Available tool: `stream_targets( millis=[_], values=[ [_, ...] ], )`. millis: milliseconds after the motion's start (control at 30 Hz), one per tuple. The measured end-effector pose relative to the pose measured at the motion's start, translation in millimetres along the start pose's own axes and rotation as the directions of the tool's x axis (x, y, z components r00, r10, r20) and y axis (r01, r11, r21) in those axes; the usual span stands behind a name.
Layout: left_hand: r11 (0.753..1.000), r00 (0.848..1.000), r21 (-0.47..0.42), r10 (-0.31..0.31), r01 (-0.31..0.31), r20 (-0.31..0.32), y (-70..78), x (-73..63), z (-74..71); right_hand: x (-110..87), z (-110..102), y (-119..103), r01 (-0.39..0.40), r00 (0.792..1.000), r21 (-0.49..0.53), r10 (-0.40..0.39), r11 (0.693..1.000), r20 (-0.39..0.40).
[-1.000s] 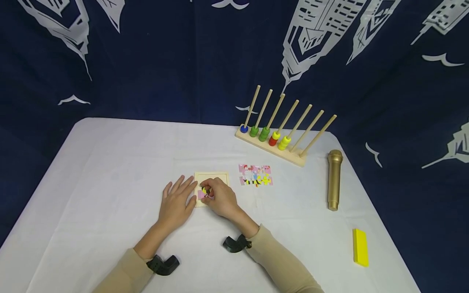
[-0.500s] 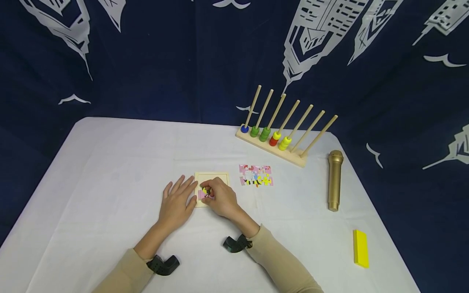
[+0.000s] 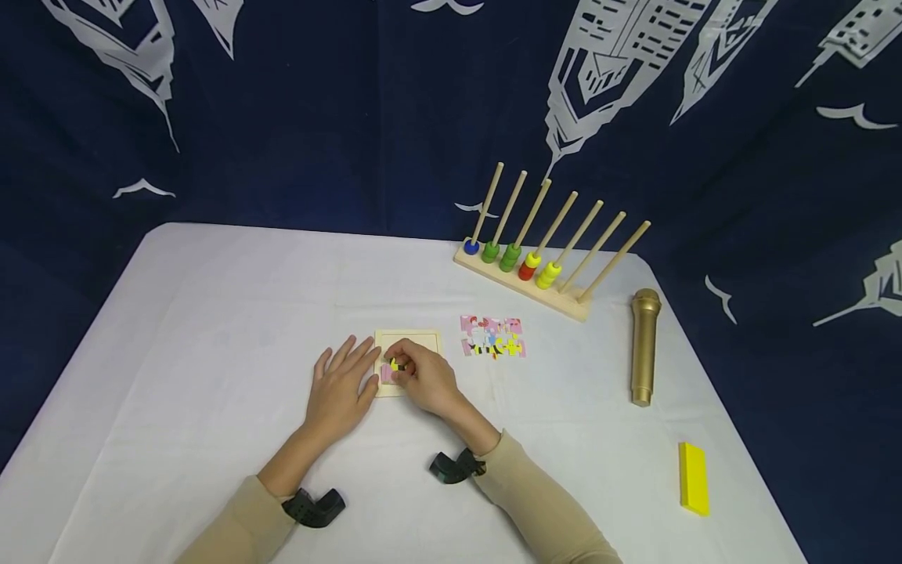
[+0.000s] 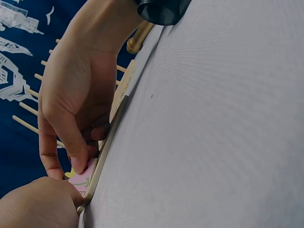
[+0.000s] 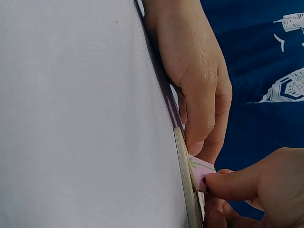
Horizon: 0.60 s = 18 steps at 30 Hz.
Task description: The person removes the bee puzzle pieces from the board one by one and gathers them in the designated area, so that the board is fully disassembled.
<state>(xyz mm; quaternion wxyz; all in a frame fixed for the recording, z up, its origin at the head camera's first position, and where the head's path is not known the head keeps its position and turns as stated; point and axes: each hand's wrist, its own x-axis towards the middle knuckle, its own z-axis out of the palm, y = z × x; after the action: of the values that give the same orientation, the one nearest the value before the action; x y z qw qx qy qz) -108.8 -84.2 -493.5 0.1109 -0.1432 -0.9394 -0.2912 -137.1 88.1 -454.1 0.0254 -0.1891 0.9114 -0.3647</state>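
Pink printed puzzle piece (image 3: 387, 374): lower left of the square pale-wood tray (image 3: 407, 334), just below frame centre (wrist views show it tilted above the rim). Right hand (image 3: 430, 380): curled, thumb and fingers pinching the piece. Left hand (image 3: 340, 392): fingers straight, spread, touching tray's left edge, gripping nothing. Right of tray: pink-and-yellow puzzle pieces (image 3: 492, 338). Upper right: wooden peg rack (image 3: 520, 284), coloured beads.
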Motion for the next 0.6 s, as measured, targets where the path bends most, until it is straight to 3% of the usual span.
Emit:
stream_targets(
  millis=[167, 367, 600],
  values=[
    [1.0, 1.0, 0.005, 0.003, -0.003, 0.002, 0.3, 0.8, -1.3, 2.4, -4, -1, -0.032, 0.999, 0.133, 0.03, 0.991, 0.017],
    [1.0, 1.0, -0.002, -0.016, 0.016, 0.017, 1.9, 0.4, -1.6, 4.3, -16, -3, -0.077, 0.997, 0.297, 0.07, 0.952, 0.033],
    [1.0, 1.0, -0.004, -0.025, 0.025, 0.019, 4.1, 0.1, -3.4, -0.1, -39, 1, -0.095, 0.995, 0.368, 0.085, 0.925, 0.044]
  ],
)
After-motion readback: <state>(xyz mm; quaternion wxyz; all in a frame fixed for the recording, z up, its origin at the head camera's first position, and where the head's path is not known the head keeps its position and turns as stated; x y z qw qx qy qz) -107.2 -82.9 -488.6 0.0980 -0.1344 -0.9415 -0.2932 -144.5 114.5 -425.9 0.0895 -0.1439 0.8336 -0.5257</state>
